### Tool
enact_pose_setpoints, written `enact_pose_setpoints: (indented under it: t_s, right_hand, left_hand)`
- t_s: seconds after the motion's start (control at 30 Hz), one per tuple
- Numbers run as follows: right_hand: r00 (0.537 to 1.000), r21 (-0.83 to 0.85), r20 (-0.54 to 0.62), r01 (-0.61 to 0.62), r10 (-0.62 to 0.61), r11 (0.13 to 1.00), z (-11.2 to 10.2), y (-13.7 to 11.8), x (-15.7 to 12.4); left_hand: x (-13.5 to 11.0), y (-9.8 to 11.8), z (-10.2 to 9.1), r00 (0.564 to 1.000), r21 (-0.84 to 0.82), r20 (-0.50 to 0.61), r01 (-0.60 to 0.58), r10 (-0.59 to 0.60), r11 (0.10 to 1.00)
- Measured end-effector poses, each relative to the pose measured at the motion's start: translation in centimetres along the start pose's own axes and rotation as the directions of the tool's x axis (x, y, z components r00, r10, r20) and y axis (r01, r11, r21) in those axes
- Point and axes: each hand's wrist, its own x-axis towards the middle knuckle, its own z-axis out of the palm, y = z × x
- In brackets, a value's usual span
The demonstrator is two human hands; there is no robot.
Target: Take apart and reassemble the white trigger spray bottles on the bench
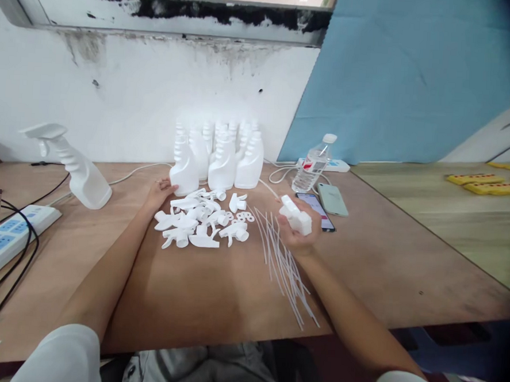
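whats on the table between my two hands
Head view: between the left hand and the right hand, which grips a spray head, lie a pile of white trigger heads, a few small white rings, then loose thin tubes.

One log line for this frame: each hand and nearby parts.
left hand: open, beside front-left bottle | right hand: holds trigger head | between hands: pile of heads | thin tubes by right hand

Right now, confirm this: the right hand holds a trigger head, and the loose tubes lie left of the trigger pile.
Wrong on one point. The head view shows the tubes lying to the right of the trigger pile, not left of it. The rest stands: the right hand does hold a white trigger head.
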Motion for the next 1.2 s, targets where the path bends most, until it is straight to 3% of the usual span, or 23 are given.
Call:
enact_pose_setpoints:
  t_s: [0.2, 0.4, 0.6, 0.87, 1.0, 1.1, 1.2]
  right_hand:
    - [0.956, 0.321, -0.139, -0.202, 0.257, 0.925, 1.6, -1.5, 1.8]
    - [0.854, 0.606, 0.001, -0.415, 0.52, 0.679, 1.3, 0.1, 4.0]
    - [0.792, 0.657, 0.132, -0.52, 0.597, 0.546, 1.3, 1.7, 3.4]
    - [0.778, 0.624, 0.145, -0.552, 0.612, 0.554, 1.9, 0.9, 3.1]
    - [0.795, 0.599, 0.174, -0.553, 0.58, 0.579, 1.9, 0.8, 2.9]
    - [0.798, 0.56, 0.217, -0.573, 0.562, 0.598, 2.1, 0.4, 2.7]
    - [0.802, 0.521, 0.264, -0.587, 0.536, 0.62, 2.9, -0.6, 2.6]
  left_hand:
    - [-0.7, 0.6, -4.3, 0.982, -0.127, -0.156, -0.126, 0.105, 0.984]
    - [-1.0, 1.2, -6.6, 0.964, -0.219, -0.229, -0.189, 0.138, 0.957]
    - [-1.2, 0.9, -6.3, 0.977, -0.256, -0.2, -0.12, 0.069, 0.959]
    - [-1.7, 1.1, -6.0, 0.985, -0.266, -0.161, -0.109, 0.068, 0.958]
    - [-1.6, 1.5, -5.6, 0.99, -0.297, -0.13, -0.098, 0.061, 0.95]
    - [-1.6, 3.1, -4.8, 0.994, -0.26, -0.088, -0.085, 0.063, 0.962]
    - [-2.4, 6.0, -2.7, 0.997, -0.158, 0.003, -0.073, 0.074, 0.985]
